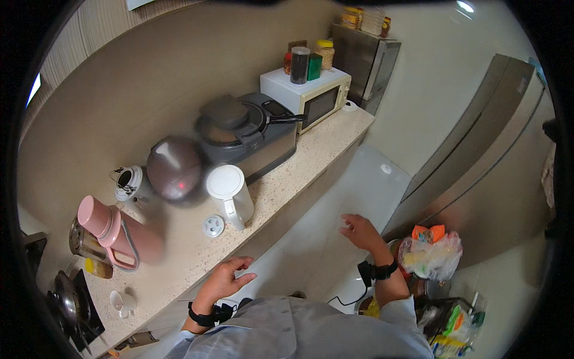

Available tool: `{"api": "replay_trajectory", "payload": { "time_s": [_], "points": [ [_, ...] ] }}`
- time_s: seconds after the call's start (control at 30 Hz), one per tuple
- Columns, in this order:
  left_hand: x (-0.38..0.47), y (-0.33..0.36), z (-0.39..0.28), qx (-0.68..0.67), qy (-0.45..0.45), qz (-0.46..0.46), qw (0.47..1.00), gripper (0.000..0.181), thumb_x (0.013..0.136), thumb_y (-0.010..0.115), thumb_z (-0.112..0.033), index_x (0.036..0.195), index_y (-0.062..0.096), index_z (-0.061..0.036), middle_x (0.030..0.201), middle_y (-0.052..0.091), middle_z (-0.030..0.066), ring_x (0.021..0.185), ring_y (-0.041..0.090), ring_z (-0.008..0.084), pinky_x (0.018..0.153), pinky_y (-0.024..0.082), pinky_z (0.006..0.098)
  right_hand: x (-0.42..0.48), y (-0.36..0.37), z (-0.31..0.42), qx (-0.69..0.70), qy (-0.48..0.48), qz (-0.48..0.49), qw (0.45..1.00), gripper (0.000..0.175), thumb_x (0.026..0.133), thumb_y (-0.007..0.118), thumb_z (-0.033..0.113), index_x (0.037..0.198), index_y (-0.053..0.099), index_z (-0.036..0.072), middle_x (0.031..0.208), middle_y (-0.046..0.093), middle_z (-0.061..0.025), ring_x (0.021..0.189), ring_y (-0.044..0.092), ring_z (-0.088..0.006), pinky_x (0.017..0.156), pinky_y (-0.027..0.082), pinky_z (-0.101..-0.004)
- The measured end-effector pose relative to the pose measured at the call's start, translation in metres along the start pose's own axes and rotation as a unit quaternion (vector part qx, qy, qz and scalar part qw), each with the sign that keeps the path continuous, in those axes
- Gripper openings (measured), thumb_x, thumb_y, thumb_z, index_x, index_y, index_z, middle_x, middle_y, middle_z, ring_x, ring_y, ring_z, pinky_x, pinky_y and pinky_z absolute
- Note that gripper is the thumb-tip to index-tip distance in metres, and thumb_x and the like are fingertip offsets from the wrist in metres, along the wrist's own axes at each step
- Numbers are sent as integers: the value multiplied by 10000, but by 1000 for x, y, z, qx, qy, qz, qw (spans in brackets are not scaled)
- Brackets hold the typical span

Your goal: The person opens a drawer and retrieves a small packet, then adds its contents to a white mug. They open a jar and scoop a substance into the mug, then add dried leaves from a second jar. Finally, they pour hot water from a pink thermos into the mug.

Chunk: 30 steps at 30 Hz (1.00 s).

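My left hand (225,279) is held near the counter's front edge with thumb and fingers apart, holding nothing. Over the floor to the right is my right hand (360,231), also empty, its fingers apart. Black straps circle both wrists. A white electric kettle (240,202) with its lid shut stands on the speckled counter (188,264). Left of its foot lies a round white socket-like disc (213,225). A pink vacuum flask (139,238) with a grey handle stands farther left, and a white cup (122,302) sits nearer me.
Behind the kettle are a dark rounded appliance (175,168) and a grey cooking machine (269,148). A white microwave (320,101) carries jars. Pans rest on the hob (87,309) at left. The refrigerator (475,148) stands at right, with plastic bags (430,258) near its base.
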State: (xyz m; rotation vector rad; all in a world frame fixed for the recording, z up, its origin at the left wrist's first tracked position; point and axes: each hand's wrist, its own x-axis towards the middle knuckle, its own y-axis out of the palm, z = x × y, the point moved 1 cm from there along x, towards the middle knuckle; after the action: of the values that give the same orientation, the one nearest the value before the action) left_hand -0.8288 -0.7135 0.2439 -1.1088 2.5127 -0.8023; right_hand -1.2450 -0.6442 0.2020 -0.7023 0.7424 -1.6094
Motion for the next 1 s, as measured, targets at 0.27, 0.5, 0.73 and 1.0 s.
{"api": "replay_trajectory", "payload": {
  "time_s": [0.27,0.5,0.73,1.0],
  "points": [
    [77,10,10,10,9,27,1000,465,826,779,-260,1208,634,-37,1085,677,136,938,672,239,703,558,337,173,-63,-10,86,-106,-66,988,435,885,692,253,1250,604,31,999,661,-150,816,639,-220,732,523,-340],
    [158,10,27,-2,-13,-10,1000,436,853,749,-272,1179,646,-2,1051,684,174,917,685,263,673,553,348,325,-120,-10,72,-110,-76,988,494,873,725,255,1289,576,35,982,652,-123,875,612,-181,778,520,-328],
    [197,-1,13,2,-61,-104,993,430,846,743,-290,1150,646,-2,1073,670,182,922,670,336,769,542,382,496,-181,2,-24,-131,-170,977,733,808,750,395,1349,502,-32,1197,611,-246,1034,621,-313,892,503,-384],
    [235,53,-17,-21,-235,-287,929,433,828,763,-253,1155,641,2,1048,674,199,938,680,316,750,549,381,704,-197,5,-150,-181,-220,947,1021,721,727,611,1438,375,-25,1340,499,-308,1257,481,-424,1044,406,-449]
  ]
}}
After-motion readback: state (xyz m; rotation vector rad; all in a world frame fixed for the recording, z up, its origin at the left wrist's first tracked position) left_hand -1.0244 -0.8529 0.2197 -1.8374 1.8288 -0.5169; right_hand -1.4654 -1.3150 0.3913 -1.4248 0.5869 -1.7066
